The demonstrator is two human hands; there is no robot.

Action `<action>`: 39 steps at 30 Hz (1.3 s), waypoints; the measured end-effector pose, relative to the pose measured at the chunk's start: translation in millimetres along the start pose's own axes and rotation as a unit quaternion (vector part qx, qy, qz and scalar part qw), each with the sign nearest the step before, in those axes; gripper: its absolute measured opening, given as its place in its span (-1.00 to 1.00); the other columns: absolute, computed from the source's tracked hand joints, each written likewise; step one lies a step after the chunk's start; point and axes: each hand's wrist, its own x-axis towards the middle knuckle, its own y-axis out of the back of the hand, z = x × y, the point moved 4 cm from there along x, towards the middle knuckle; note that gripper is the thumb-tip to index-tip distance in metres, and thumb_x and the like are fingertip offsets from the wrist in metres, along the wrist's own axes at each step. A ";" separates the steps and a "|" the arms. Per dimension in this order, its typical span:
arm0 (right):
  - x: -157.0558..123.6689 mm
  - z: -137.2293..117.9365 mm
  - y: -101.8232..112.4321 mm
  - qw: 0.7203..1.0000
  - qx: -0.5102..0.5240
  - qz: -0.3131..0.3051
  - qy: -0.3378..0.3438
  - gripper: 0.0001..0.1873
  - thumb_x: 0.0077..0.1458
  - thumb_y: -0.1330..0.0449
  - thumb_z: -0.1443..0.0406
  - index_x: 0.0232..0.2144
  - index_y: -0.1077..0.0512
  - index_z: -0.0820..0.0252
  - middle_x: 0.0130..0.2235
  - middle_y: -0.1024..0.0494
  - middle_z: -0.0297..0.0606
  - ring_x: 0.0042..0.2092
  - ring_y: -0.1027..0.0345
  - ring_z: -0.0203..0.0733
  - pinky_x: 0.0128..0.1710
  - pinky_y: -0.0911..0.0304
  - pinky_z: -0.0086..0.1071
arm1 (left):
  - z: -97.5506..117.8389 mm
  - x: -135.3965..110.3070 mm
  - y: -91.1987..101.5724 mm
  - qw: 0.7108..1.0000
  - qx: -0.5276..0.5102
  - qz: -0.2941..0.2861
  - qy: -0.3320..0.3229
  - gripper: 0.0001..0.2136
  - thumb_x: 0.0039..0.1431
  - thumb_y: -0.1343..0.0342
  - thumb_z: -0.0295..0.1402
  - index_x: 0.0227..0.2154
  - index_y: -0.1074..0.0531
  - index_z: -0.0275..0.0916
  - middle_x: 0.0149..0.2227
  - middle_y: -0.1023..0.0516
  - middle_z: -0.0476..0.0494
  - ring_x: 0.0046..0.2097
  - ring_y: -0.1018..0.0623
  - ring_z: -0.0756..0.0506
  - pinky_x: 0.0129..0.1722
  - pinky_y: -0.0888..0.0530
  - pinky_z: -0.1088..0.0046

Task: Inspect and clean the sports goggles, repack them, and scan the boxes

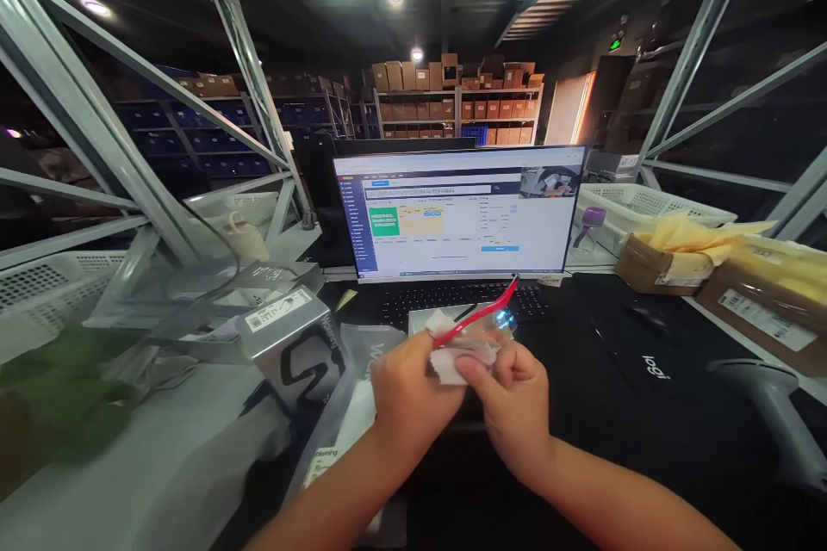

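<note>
Because the black desk mat [575, 396] gives both forearms room in front of the monitor [445, 215], it looks sensible to work low over it, where a dropped part would land on a plain surface. The silver-grey box [290, 344] sits to the left, and a translucent bag [362, 362] lies just beside the left wrist; elbows held in a little would spare both a knock. Ahead of the fingers is the keyboard [401, 301], partly covered, so a slight lift of the grip should avoid pressing keys. The left hand [413, 396] is curled closed, its fingers on the near end of the red piece and on the crumpled paper; the right hand [517, 400] is pinched, thumb pressed down on that paper. Between the two hands, the white paper [475, 366] is bunched, best pressed lightly and evenly rather than twisted. Above it the slender red piece [481, 316] slants up and to the right, over the keyboard; steadying it near the left fingers and putting no sideways load on its length seems wise. Smallest is its dark tip [516, 278], free at the far end and best kept from touching the monitor.
</note>
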 end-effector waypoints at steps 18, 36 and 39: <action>21.2 -26.4 -0.7 0.960 -0.148 -0.166 0.171 -0.45 0.07 -0.29 0.44 -0.68 0.02 0.21 -0.65 -0.08 -0.54 -0.54 -0.01 -0.40 -0.21 -0.21 -0.33 | -7.2 -7.8 -18.8 0.957 -0.261 -0.096 0.079 -0.63 0.16 -0.21 -0.27 0.01 -0.42 -0.25 -0.12 -0.65 -0.21 -0.14 -0.66 -0.18 -0.17 -0.59 0.36; 11.9 -28.2 -1.8 0.987 -0.100 -0.095 0.085 -0.41 0.07 -0.30 0.30 -0.73 0.02 0.20 -0.67 -0.02 -0.53 -0.55 0.08 -0.39 -0.10 -0.20 -0.22 | -2.4 -9.2 -7.2 0.976 -0.197 -0.081 0.053 -0.76 0.16 -0.15 -0.34 -0.10 -0.45 -0.25 -0.36 -0.61 -0.05 -0.39 -0.59 -0.07 -0.40 -0.52 0.49; 22.1 -22.2 2.4 0.994 -0.049 -0.092 -0.020 -0.39 -0.05 -0.39 0.24 -0.72 0.01 0.18 -0.64 -0.06 -0.49 -0.52 0.06 -0.37 -0.37 -0.12 -0.38 | -0.7 -8.9 -11.0 0.975 -0.195 -0.094 0.048 -0.72 0.22 -0.13 -0.31 -0.03 -0.43 -0.25 -0.29 -0.63 -0.11 -0.34 -0.61 -0.09 -0.35 -0.54 0.45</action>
